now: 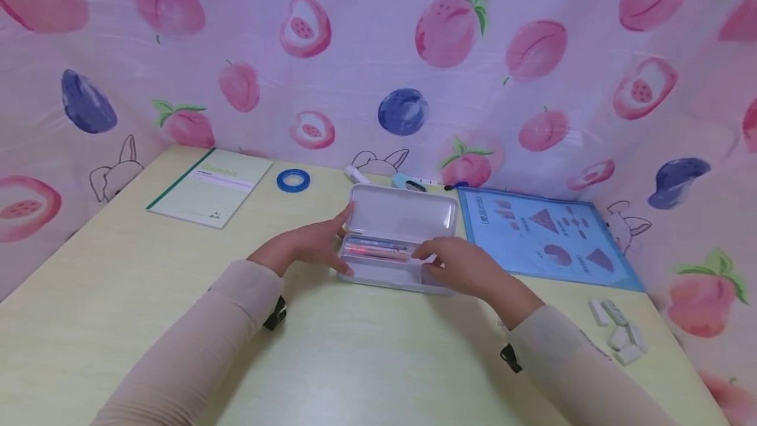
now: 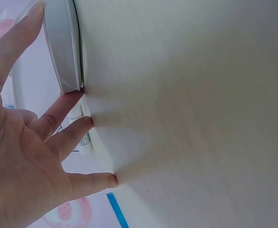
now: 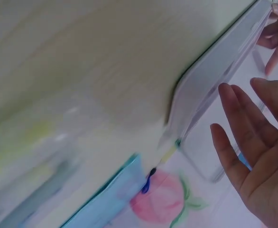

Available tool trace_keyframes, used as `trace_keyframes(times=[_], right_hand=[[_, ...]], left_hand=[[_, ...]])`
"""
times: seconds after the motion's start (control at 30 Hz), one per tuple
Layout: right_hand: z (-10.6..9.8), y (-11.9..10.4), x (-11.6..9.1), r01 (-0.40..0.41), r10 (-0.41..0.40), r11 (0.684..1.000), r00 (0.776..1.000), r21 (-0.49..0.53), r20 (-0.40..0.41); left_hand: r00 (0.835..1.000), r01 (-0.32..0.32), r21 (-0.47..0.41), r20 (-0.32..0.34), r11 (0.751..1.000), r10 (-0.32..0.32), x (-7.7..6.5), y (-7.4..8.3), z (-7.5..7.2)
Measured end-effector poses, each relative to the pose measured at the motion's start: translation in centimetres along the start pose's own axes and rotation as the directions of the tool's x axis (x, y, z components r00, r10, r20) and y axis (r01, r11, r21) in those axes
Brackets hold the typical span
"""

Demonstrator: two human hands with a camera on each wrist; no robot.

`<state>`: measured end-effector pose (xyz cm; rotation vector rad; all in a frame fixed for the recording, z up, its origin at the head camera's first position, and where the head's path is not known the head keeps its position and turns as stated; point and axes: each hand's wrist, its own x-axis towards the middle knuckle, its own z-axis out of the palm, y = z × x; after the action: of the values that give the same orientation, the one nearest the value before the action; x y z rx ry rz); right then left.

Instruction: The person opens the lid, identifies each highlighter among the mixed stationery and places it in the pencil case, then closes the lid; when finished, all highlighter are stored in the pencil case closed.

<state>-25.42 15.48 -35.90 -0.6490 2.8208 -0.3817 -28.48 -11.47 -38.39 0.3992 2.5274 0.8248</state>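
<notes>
A white pencil case (image 1: 381, 273) lies with its lid (image 1: 402, 212) raised, holding several pens (image 1: 375, 250) in its rear compartment. At its left end is my left hand (image 1: 313, 242); the thumb touches the front corner and the index finger meets the rear side. The other left fingers (image 2: 90, 183) are spread, their tips down on the table. My right hand (image 1: 461, 265) hovers over the right part of the case, fingers lightly bent near the pens' ends. In the right wrist view nothing shows between the fingers (image 3: 224, 142).
Left of the case lie a notebook (image 1: 209, 189) and a blue tape roll (image 1: 293, 181). Behind the lid are a white tube (image 1: 357, 175) and small stationery. A blue document pouch (image 1: 550, 238) sits to the right, several white blocks (image 1: 621, 340) nearer. Patterned cloth (image 1: 355, 71) hangs behind.
</notes>
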Motion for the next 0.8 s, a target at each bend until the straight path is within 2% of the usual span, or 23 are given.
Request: trace_keyframes(times=[0.17, 0.33, 0.67, 0.8], right_hand=[[-0.6, 2.6, -2.3, -0.034, 0.034, 0.999, 0.999, -0.028, -0.001], [-1.3, 5.4, -4.7, -0.036, 0.036, 0.999, 0.999, -0.04, -0.006], [-2.2, 10.8, -10.0, -0.153, 0.156, 0.986, 0.987, -0.07, 0.041], [-2.1, 12.7, -11.9, -0.195, 0.198, 0.979, 0.979, -0.053, 0.051]], left_hand=[[1.0, -0.006, 0.001, -0.006, 1.0, 0.006, 0.1, 0.0, 0.1], [1.0, -0.006, 0.009, -0.007, 1.0, 0.006, 0.3, -0.2, 0.2], [1.0, 0.001, 0.015, -0.004, 1.0, -0.001, 0.5, -0.1, 0.3], [1.0, 0.006, 0.024, -0.006, 1.0, -0.006, 0.5, -0.1, 0.3]])
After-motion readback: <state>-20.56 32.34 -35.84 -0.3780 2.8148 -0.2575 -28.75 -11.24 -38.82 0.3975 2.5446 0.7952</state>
